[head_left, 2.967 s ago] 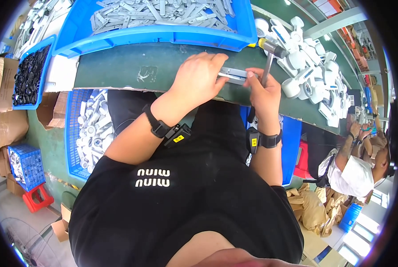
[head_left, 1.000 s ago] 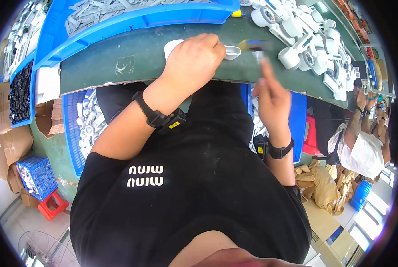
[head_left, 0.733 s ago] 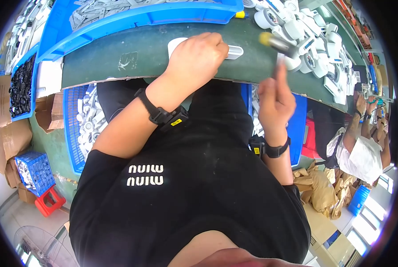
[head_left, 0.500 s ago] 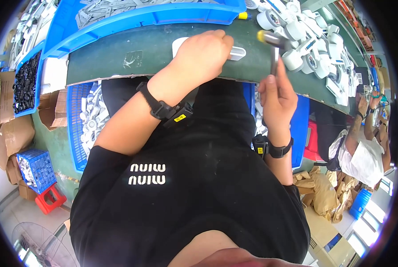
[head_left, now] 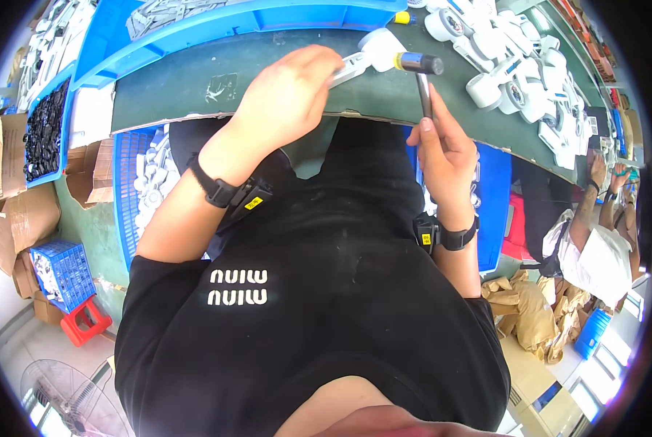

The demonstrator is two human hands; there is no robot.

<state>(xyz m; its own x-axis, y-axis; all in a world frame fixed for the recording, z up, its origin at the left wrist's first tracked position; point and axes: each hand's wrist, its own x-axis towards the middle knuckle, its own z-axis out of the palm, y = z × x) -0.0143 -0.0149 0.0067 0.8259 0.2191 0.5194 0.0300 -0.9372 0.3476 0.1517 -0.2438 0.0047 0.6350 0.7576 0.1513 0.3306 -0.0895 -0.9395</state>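
My left hand [head_left: 286, 95] is closed round the narrow end of a white plastic part [head_left: 382, 49]. The part's broad, rounded end points away to the right, over the green worktop [head_left: 173, 91]. Between my right thumb and fingers is the handle of a small mallet [head_left: 420, 63], with my right hand [head_left: 448, 156] closed on it. The mallet's head, yellow at one end and black at the other, is level beside the white part's broad end. Whether the two touch I cannot tell.
White wheeled parts [head_left: 515, 80] are heaped on the right of the worktop. A blue tray [head_left: 246, 23] of grey strips stands at the back, and a blue bin [head_left: 45, 138] of black pieces at the left. Blue crates [head_left: 124, 189] flank my legs. A person [head_left: 595, 247] works at far right.
My left hand has moved left and turned the white part, so its broad end now points right. The mallet has come left and slightly lower, its head now beside the part.
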